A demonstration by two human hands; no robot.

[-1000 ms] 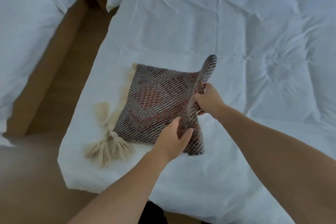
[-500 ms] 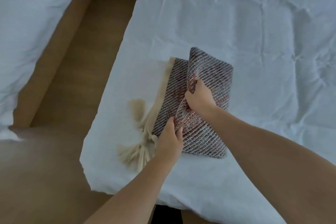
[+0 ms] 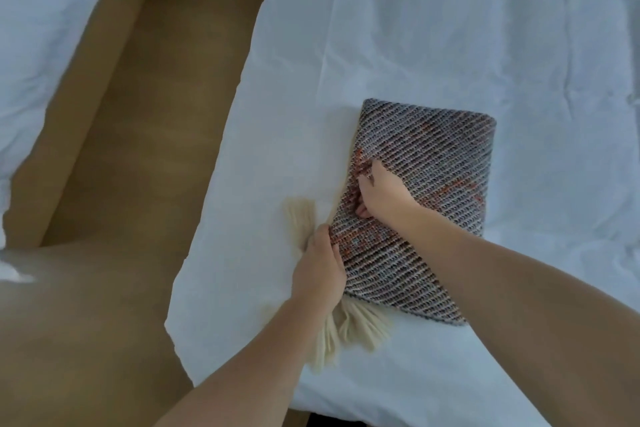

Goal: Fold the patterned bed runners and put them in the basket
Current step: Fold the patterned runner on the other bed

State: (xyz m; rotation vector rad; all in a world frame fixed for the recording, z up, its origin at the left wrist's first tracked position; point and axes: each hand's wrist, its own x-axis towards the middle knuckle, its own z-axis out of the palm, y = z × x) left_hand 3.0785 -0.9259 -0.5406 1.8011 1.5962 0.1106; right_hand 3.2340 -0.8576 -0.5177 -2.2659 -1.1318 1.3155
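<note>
runner: folded patterned bed runner (image 3: 436,163) flat on the white bed (image 3: 450,28) by its left edge, cream tassels (image 3: 349,329) poking out
right hand (image 3: 384,196): grip clenched on the runner's left edge
left hand (image 3: 320,274): at the near-left corner, can't tell if the grip's closed

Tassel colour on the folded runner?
Cream tassels, seen best in the head view. The bed runner itself is a grey-white diagonal weave with rust-red patches.

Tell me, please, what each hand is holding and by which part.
The right hand grips the folded bed runner at its left edge; the left hand touches its lower-left corner, grip unclear.
</note>
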